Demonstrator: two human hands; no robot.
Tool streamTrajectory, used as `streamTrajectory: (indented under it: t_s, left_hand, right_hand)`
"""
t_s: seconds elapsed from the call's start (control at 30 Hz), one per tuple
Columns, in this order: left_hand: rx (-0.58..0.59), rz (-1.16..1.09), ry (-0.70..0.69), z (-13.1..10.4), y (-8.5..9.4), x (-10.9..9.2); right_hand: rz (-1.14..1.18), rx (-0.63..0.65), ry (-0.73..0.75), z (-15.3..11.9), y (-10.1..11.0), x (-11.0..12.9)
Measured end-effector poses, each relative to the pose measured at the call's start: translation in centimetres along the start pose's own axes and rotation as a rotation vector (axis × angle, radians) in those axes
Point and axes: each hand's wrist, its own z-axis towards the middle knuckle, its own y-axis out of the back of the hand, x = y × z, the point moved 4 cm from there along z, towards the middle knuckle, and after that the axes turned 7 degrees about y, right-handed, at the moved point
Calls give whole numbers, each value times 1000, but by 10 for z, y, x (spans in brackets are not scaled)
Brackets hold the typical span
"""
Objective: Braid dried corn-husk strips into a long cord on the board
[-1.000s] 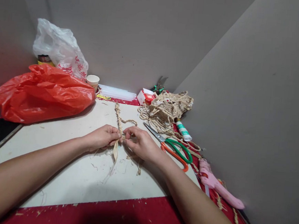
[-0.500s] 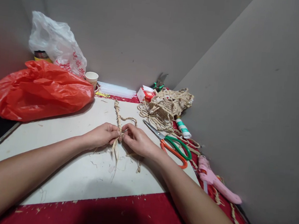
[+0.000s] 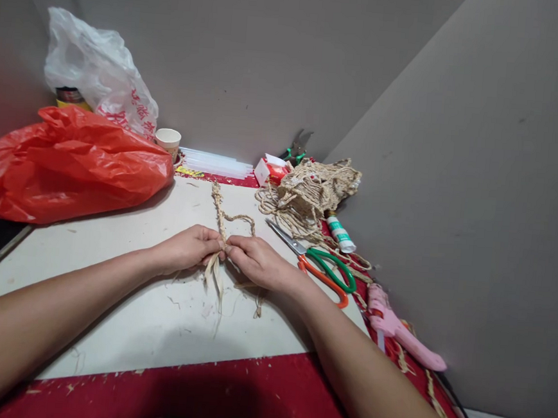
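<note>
we see both hands meeting over the white board (image 3: 144, 327) on the red worktop (image 3: 188, 385), working at the near end of a braided straw cord (image 3: 218, 209). the left hand (image 3: 186, 250) pinches the cord between thumb and fingers, and the right hand (image 3: 256, 259) grips it from the other side, its thumb and forefinger just beside the left fingertips. below them we see loose strands (image 3: 213, 273) fanning toward us, while the braid runs away across the board and a thin twisted cord (image 3: 240, 217) curves off to its right. near the right hand lie scissors (image 3: 301, 249) with one green and one orange handle, blades pointing away to the left. behind those we have a heap of straw rope (image 3: 326, 190), with a white-and-green bottle (image 3: 341, 234) beside it. a pink glue gun (image 3: 404, 335) rests at the right edge, and a red plastic bag (image 3: 79, 167) fills the far left.
</note>
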Motion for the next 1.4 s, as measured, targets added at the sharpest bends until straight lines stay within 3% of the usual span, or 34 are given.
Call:
streamTrajectory:
  t_s: [0.4, 0.67, 0.77, 0.97, 1.27, 1.33, 1.4]
  left_hand:
    - [37, 156, -20, 1, 5, 1]
    - [-91, 457, -111, -1, 6, -6]
    - [-116, 518, -139, -1, 5, -5]
    - [-145, 525, -139, -4, 6, -8]
    - [-295, 803, -208, -4, -1, -12]
    - [-346, 914, -216, -6, -4, -12]
    - [-415, 1031, -218, -9, -6, -11]
  right_hand:
    - [122, 47, -4, 1, 0, -6]
    - [-113, -98, -99, 2, -6, -6]
    - [-1, -138, -165, 2, -9, -9]
    - [328, -79, -205, 3, -10, -11]
    - [7, -231, -236, 2, -12, -4]
    - [119, -256, -264, 3, -14, -5]
    - [392, -245, -333, 4, -18, -7]
